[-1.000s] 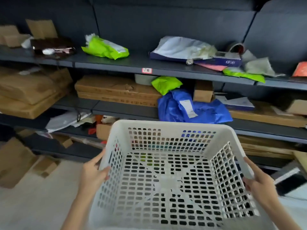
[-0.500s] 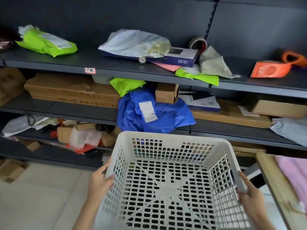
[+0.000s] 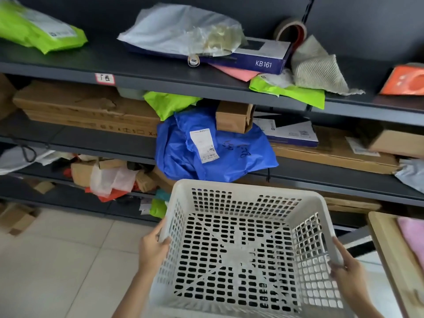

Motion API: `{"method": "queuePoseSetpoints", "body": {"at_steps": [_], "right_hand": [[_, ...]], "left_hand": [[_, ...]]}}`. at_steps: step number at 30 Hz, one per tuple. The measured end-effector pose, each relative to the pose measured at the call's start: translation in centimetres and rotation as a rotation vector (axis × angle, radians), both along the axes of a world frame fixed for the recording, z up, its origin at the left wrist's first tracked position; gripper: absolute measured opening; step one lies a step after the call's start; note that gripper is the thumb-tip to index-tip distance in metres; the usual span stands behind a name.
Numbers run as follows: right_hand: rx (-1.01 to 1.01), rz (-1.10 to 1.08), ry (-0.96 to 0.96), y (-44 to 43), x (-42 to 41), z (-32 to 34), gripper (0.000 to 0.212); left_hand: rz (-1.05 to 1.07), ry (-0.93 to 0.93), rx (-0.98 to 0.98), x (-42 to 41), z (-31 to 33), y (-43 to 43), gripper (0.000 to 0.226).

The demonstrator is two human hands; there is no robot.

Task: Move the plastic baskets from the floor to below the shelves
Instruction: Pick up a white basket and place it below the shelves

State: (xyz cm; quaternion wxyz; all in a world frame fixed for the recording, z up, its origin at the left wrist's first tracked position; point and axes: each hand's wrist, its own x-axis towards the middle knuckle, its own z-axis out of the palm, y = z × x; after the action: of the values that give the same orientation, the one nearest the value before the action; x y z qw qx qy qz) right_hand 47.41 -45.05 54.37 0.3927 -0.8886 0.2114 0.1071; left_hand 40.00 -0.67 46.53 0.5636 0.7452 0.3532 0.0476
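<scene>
One basket [image 3: 243, 251] in hand, empty, carried level and clear of the floor [image 3: 57, 260]. Your left grip [image 3: 153, 249] is wrapped over the left rim, thumb inside, fingers outside. Your right grip [image 3: 344, 274] clamps the right rim the same way. Both hold firm; neither is free.

The basket sits in front of the shelves [image 3: 160, 81], its far edge just below the blue bag [image 3: 206, 148] on the middle shelf. It is not yet under the lowest shelf.

Progress, judged: lift done, carry near its end; lowering and sliding under not started. The gap below the bottom shelf is dark and partly taken up by parcels on the left. No other baskets show here, so you cannot tell how many are left.

Wooden surface [image 3: 390, 260] close on the right; mind the corner.
</scene>
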Motion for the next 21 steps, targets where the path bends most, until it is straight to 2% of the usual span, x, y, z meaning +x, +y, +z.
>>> {"method": "queuePoseSetpoints", "body": {"at_steps": [3, 8, 13, 21], "right_hand": [[-0.004, -0.013, 0.0, 0.1, 0.9, -1.1, 0.078], [-0.043, 0.017, 0.062, -0.2, 1.4, -3.3, 0.084], [-0.04, 0.042, 0.06, -0.7, 2.1, -3.7, 0.086], [-0.059, 0.085, 0.069, -1.6, 2.1, -3.7, 0.083]], "left_hand": [[-0.022, 0.007, 0.027, 0.7, -0.6, 0.1, 0.073], [-0.054, 0.017, 0.101, 0.7, -1.4, 0.4, 0.073], [-0.031, 0.021, 0.112, 1.2, -0.6, 0.1, 0.086], [-0.043, 0.039, 0.178, 0.2, -0.5, -1.0, 0.075]]}}
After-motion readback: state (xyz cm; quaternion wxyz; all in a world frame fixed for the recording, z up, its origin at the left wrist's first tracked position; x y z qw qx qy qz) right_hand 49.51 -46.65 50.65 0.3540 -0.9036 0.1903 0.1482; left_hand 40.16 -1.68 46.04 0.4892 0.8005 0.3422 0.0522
